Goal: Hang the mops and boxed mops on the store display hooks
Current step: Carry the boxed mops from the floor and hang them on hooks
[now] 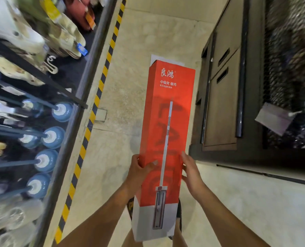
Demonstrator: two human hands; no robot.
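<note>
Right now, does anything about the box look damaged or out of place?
Yes. The white flap at the far end of the red box sticks out past the edge, so that end seems not fully closed. Nothing else looks damaged.

Forearms extended, left hand (141, 172) gripping boxed mop (167, 125) — right hand (191, 172) pressing flat
</note>
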